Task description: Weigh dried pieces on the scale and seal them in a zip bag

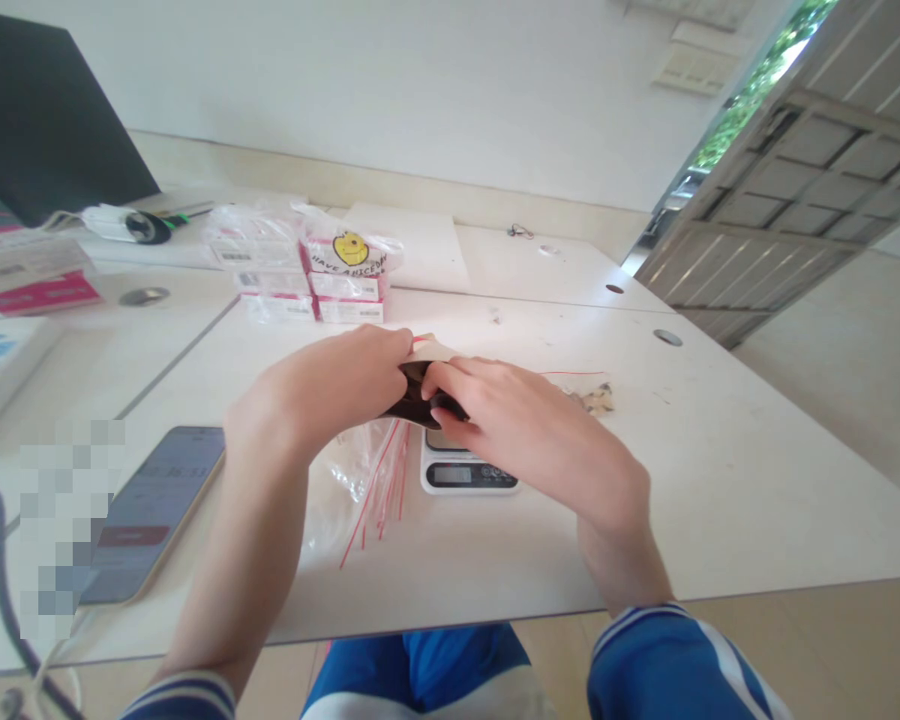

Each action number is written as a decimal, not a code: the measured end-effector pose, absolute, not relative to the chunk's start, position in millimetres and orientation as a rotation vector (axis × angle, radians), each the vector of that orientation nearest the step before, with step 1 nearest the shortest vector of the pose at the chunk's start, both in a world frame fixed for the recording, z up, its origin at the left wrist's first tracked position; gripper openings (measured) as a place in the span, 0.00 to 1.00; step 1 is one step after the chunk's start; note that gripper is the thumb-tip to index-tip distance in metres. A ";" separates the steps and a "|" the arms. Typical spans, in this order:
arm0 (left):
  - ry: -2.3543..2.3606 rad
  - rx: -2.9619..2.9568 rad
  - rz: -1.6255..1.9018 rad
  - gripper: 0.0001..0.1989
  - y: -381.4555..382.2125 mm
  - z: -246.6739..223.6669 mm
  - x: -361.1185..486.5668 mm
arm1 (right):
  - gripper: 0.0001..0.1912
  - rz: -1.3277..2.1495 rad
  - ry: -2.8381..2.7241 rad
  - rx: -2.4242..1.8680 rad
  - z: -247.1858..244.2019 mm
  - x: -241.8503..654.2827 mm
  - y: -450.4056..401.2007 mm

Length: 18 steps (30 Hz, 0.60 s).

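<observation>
A small pouch [407, 408] with a dark inside and a pale outer side is held with its mouth facing me, over a white digital scale [469, 478]. My left hand [352, 375] is closed on the pouch's left edge, its fingertips partly hidden. At the right side, my right hand [495, 400] has its fingers bent into the mouth and the thumb at the front rim. What lies inside the pouch cannot be made out. Beside the scale, several thin red strips [379, 490] lie on a crumpled clear plastic bag [330, 480].
Pink-and-white boxes [311, 280] in a clear bag stand behind my hands. A phone [157, 510] lies at the left. Further left are more boxes [34, 275] and a dark cable [4, 590]. A small patterned item [598, 398] lies right of the scale. The table's front edge runs near my lap.
</observation>
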State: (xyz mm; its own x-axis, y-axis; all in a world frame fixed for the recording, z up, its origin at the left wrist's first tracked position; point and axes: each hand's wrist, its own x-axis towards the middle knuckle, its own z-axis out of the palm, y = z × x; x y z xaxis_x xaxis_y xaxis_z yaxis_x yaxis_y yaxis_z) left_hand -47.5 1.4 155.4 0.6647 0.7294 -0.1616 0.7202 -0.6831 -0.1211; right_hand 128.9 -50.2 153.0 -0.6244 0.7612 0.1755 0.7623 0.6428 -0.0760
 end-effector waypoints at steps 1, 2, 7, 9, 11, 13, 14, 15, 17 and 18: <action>-1.200 -2.819 0.340 0.13 1.1 156.4 -47.0 | 0.05 0.039 -2.659 -1.250 156.2 131.6 -50.6; -1.176 -2.809 0.380 0.13 0.4 157.8 -46.1 | 0.05 0.113 -2.652 -1.249 160.9 135.9 -51.3; -1.622 -2.742 0.269 0.13 -5.0 168.5 -43.6 | 0.09 0.774 -2.594 -1.278 189.7 182.2 -47.3; -1.873 -2.749 0.156 0.13 -5.5 172.4 -45.2 | 0.10 0.907 -2.505 -1.360 191.5 202.9 -34.6; -1.963 -2.776 0.099 0.12 -5.0 174.8 -47.5 | 0.11 0.903 -2.437 -1.493 183.4 216.6 -14.3; -1.968 -2.782 0.072 0.12 -4.3 175.6 -49.2 | 0.11 0.829 -2.406 -1.667 167.8 219.7 9.8; -1.966 -2.783 0.075 0.12 -3.9 175.5 -49.7 | 0.11 0.824 -2.409 -1.743 158.7 217.3 21.6; -1.958 -2.783 0.081 0.13 -3.6 175.0 -49.9 | 0.11 0.853 -2.442 -1.779 149.4 212.5 32.4; -1.927 -2.783 0.077 0.13 -2.7 173.6 -50.0 | 0.12 0.945 -2.558 -1.772 132.3 198.7 49.8; -1.910 -2.781 0.070 0.13 -2.2 172.8 -50.1 | 0.13 0.990 -2.633 -1.737 125.0 191.2 56.2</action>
State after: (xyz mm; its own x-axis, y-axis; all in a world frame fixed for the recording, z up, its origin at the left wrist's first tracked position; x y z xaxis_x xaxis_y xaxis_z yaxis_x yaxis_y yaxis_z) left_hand -50.1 -2.2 172.8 0.3673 0.9155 -0.1642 0.9250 -0.3411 0.1673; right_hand 191.2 56.2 125.0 -0.4384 0.7820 -0.4431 0.8802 0.2737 -0.3878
